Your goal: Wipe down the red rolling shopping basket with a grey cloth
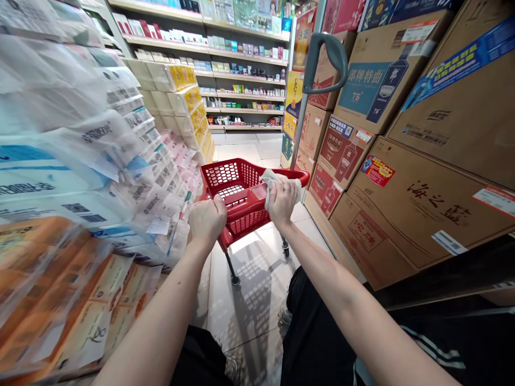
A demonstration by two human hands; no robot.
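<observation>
A red plastic shopping basket on wheels (241,185) stands on the tiled aisle floor in front of me. My left hand (207,217) is closed on its near left rim. My right hand (281,199) presses a white cloth (270,178) onto the basket's near right rim, fingers curled over it. The basket's grey pull handle (330,56) rises upright at the right behind it. The basket looks empty inside.
Stacked plastic-wrapped tissue packs (80,161) crowd the left side. Brown cardboard cartons (402,161) are piled high on the right. Shelves of small goods (241,64) close off the aisle's far end. A narrow strip of pale floor tiles (249,300) runs between.
</observation>
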